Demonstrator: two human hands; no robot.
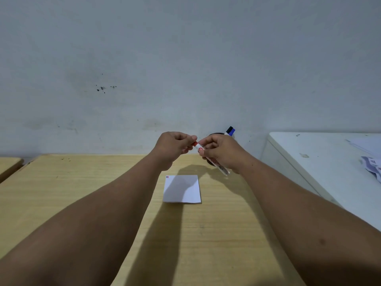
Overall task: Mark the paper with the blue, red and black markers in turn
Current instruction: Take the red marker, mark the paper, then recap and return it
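Observation:
A small white paper (182,189) lies on the wooden table (82,182), with a short blue mark and a short red mark side by side in its top left corner. Above and behind it my right hand (221,152) grips the white barrel of the red marker (223,170), tilted down to the right. My left hand (175,146) pinches the marker's red cap end (195,143). Behind my right hand a dark round holder (215,134) stands by the wall; the blue marker (232,131) and the black marker (228,129) stick out of it.
A white cabinet (321,162) stands to the right of the table with papers (373,166) on its top. A grey wall runs behind the table. A second wooden table edge (8,165) shows at the far left.

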